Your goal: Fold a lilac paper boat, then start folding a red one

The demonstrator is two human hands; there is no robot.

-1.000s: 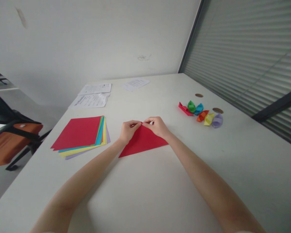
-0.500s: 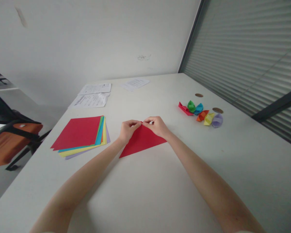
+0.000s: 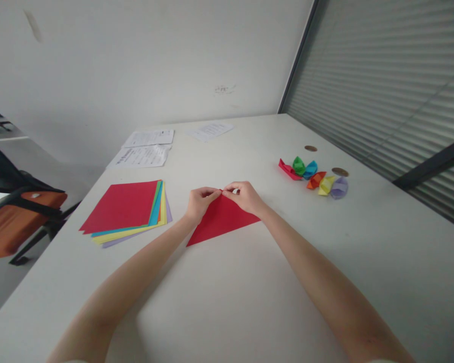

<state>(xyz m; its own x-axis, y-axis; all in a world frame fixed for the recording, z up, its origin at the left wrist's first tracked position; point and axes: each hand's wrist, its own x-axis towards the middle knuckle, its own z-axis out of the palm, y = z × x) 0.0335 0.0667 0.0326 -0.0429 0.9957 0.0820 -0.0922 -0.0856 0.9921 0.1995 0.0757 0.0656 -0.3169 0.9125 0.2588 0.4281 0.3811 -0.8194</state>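
Observation:
A red sheet of paper (image 3: 225, 217), triangular in outline, lies on the white table in front of me, its long edge toward me. At its far tip, my left hand (image 3: 202, 202) pinches the paper from the left. My right hand (image 3: 245, 195) pinches the same tip from the right, its fingertips almost touching those of the left. Both hands are closed on the paper and hide parts of its two upper edges.
A fanned stack of coloured sheets (image 3: 124, 204), red on top, lies at the left. Several small folded paper pieces (image 3: 315, 180) sit at the right near two round table inserts (image 3: 340, 172). Printed pages (image 3: 142, 156) lie farther back. An orange chair (image 3: 26, 217) stands beyond the left edge.

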